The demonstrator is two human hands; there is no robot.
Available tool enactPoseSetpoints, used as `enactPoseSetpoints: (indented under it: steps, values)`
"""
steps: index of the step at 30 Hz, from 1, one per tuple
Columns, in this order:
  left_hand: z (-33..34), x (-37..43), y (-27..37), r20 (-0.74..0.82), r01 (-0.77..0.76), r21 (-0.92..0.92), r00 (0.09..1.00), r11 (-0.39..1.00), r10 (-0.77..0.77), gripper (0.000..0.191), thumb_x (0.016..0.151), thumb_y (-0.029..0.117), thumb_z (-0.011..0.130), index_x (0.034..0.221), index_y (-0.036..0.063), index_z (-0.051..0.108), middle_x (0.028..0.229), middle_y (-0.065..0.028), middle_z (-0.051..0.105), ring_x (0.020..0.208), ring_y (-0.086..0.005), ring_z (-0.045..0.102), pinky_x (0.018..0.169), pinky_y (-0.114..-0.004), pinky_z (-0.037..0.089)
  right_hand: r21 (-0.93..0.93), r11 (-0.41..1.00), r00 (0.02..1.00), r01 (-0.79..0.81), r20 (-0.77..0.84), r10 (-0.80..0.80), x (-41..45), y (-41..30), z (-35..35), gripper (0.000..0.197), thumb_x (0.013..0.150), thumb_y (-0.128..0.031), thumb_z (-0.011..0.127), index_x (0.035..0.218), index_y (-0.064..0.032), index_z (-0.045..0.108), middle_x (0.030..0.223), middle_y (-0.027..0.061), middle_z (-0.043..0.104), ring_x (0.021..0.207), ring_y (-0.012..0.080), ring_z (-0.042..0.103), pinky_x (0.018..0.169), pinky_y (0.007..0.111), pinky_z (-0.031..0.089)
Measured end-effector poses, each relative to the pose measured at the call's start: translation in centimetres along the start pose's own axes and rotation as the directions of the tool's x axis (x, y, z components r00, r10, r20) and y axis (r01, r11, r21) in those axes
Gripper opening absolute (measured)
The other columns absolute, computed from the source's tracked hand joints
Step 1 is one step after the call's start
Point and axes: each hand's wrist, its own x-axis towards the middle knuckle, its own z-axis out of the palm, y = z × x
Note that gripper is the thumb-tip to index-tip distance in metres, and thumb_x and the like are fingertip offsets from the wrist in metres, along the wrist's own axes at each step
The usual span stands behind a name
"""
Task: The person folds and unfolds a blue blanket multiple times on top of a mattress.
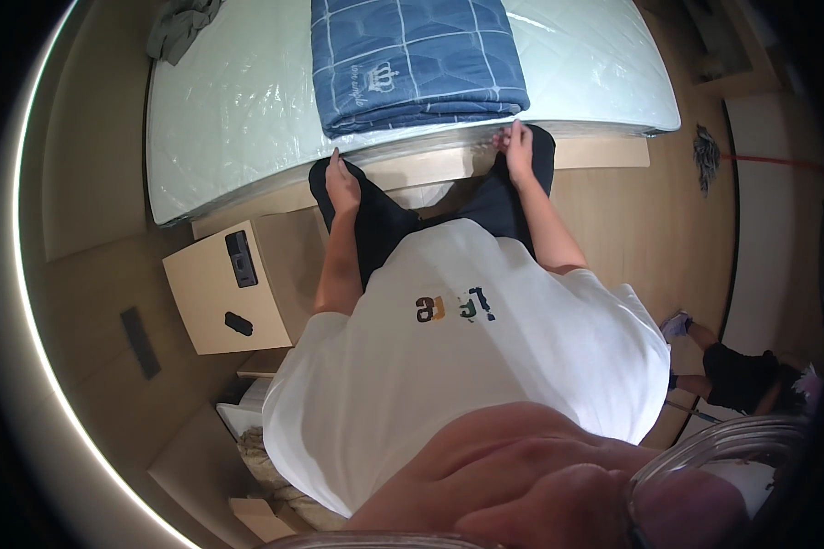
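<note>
A folded blue checked quilt with white lines and a crown print (419, 62) lies on a plastic-wrapped mattress (233, 117). My left hand (343, 184) is near the mattress edge, just below the quilt's left corner, over my dark-clad knee. Near the quilt's right corner is my right hand (517, 147), with its fingers partly curled. Neither hand visibly holds anything. Whether the right fingertips touch the mattress edge cannot be told.
A nightstand (185, 281) at the left bears two dark objects. Grey cloth (178, 31) lies on the mattress's far left corner. A mop head (706, 159) rests on the floor at right. Another person (738, 377) is at the lower right.
</note>
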Motion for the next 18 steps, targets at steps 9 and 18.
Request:
enactPoseSetpoints:
  steps: [9,18]
  values:
    - [-0.1,10.5,3.4,0.154,-0.287,0.049,0.949,0.957,0.276,0.068,0.097,0.016,0.065,0.154,-0.0031,0.033,0.131,-0.0325,0.054,0.119,-0.0497,0.056,0.101,-0.052,0.049,-0.282,0.958,0.985,0.061,-0.137,-0.103,8.4,-4.9,1.9,0.061,0.103,-0.038,0.065,0.133,0.0079,0.037,0.099,0.0195,0.07,0.082,0.0217,0.074,0.074,0.031,0.06]
    - [0.7,9.6,0.9,0.144,-0.454,0.139,0.889,0.88,0.435,0.049,0.091,0.003,0.063,0.136,-0.0063,0.047,0.13,-0.0344,0.054,0.11,-0.0523,0.06,0.093,-0.053,0.053,-0.492,0.864,0.994,-0.105,-0.052,0.092,3.8,0.0,1.0,0.057,0.091,-0.03,0.082,0.126,0.0055,0.055,0.098,0.0118,0.07,0.079,0.0178,0.071,0.07,0.029,0.058]
